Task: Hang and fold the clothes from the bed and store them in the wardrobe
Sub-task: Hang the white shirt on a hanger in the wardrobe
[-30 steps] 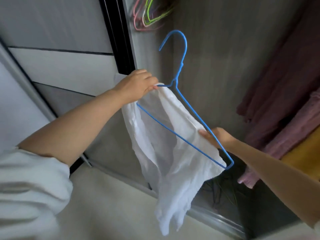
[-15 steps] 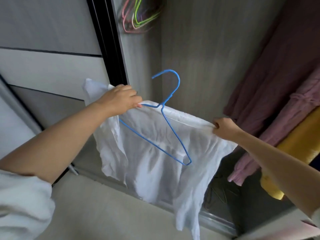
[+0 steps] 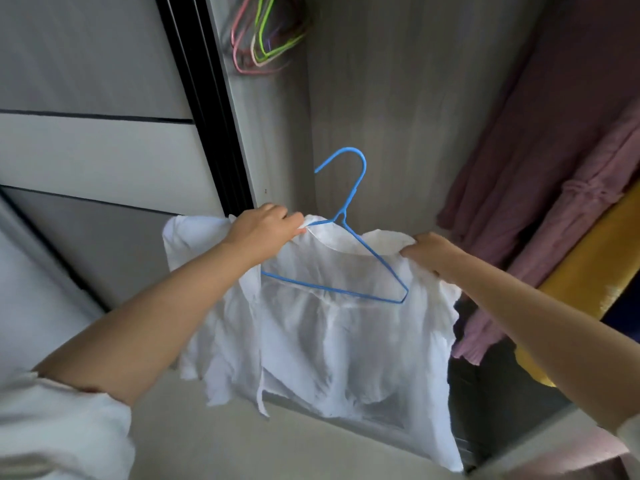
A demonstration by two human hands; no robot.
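Observation:
A thin white top [image 3: 332, 344] hangs in front of the open wardrobe with a blue wire hanger [image 3: 353, 202] inside it. The hanger's hook sticks up out of the neckline, and its triangle shows through and against the cloth. My left hand [image 3: 263, 233] pinches the left shoulder of the top together with the hanger's left arm. My right hand [image 3: 429, 251] grips the cloth at the right shoulder, beside the hanger's right arm.
Spare pink and green hangers [image 3: 263, 36] hang at the top of the wardrobe. Mauve and pink garments [image 3: 540, 188] and a yellow one [image 3: 588, 271] hang at the right. The sliding door frame [image 3: 204, 109] stands at the left, and the door track [image 3: 381, 427] runs below.
The top has spread wider over the hanger. My right hand has pulled the right shoulder up and outward, and the hanger's hook stands more upright above the neckline.

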